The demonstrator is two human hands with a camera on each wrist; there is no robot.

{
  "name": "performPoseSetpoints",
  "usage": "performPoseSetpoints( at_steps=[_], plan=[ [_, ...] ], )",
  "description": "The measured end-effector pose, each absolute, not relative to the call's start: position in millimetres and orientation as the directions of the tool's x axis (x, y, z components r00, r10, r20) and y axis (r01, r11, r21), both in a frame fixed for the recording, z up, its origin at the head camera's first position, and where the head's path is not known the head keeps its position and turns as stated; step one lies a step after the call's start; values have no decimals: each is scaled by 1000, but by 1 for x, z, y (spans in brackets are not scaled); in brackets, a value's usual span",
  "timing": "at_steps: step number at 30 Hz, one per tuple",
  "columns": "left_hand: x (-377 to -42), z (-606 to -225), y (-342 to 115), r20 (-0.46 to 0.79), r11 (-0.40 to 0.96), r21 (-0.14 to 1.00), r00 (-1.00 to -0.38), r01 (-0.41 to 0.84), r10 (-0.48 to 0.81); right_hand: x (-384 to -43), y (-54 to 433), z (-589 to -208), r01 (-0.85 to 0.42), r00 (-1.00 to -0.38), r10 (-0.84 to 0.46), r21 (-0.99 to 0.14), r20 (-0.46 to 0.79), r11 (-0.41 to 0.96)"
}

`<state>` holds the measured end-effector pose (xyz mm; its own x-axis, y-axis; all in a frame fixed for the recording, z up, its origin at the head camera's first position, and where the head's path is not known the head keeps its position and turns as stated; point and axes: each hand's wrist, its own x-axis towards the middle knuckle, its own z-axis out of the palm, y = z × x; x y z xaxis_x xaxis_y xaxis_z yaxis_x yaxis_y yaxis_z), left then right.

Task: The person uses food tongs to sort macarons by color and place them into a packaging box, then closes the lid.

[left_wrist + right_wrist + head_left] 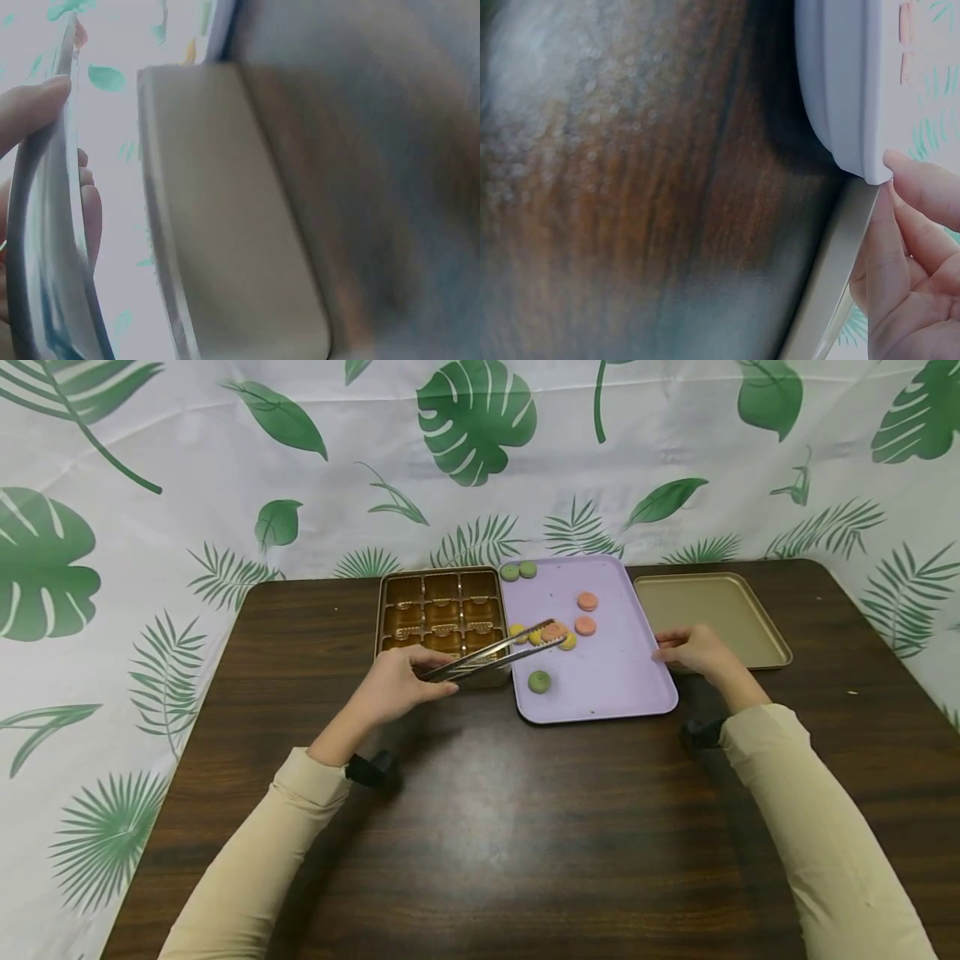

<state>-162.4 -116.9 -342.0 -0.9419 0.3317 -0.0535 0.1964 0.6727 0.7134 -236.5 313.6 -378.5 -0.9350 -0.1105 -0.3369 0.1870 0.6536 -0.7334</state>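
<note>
The left hand gripped tongs, a pink macaron between their tips over yellow ones on the tray, seemingly clamped though I couldn't be sure, and a slackened squeeze might have dropped it, while the right hand pinched the tray's edge.

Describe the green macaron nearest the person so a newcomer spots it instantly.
On the wooden table, find the lilac tray between the gold tray and the compartment box. In its near-left area, nearer than the tongs, sits the green macaron: alone, while the other two greens pair up in the far-left corner.
</note>
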Motion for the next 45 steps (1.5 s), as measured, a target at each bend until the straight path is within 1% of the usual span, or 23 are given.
performPoseSetpoints(
  at_steps=[3,8,20,24,26,29,32,33,36,40,45],
  plan=[
    [-164,-334,-129,-68,682,715,-955,156,290,-236,314,-378,194,-932,-104,-718,-348,668],
    [-169,-327,-149,-36,683,719,-975,126,217,-237,316,-380,206,-927,-105,-723,-360,660],
    [-173,-327,-197,29,719,693,-998,55,48,-240,320,-384,215,-927,-106,-741,-360,637],
    [-175,-332,-211,20,729,685,-1000,8,-7,-240,322,-385,201,-933,-121,-768,-340,608],
    [-175,-335,-216,3,730,683,-1000,-19,-28,-240,325,-387,194,-936,-141,-807,-322,557],
    [-176,-339,-223,-20,732,679,-998,-57,-58,-239,326,-389,184,-939,-154,-828,-308,529],
    [-178,-343,-228,-31,735,674,-996,-82,-82,-239,323,-387,189,-937,-146,-811,-317,554],
    [-178,-344,-230,-32,738,669,-996,-86,-88,-238,321,-386,194,-935,-130,-785,-329,589],
    [-180,-347,-233,-35,749,656,-995,-96,-97,-238,318,-384,207,-930,-112,-751,-350,627],
    [-182,-349,-235,-49,756,646,-994,-107,-99,-239,317,-384,210,-927,-108,-735,-359,645],
    [-183,-350,-235,-51,769,630,-994,-106,-96,-237,317,-382,201,-930,-116,-745,-350,636]
  ],
)
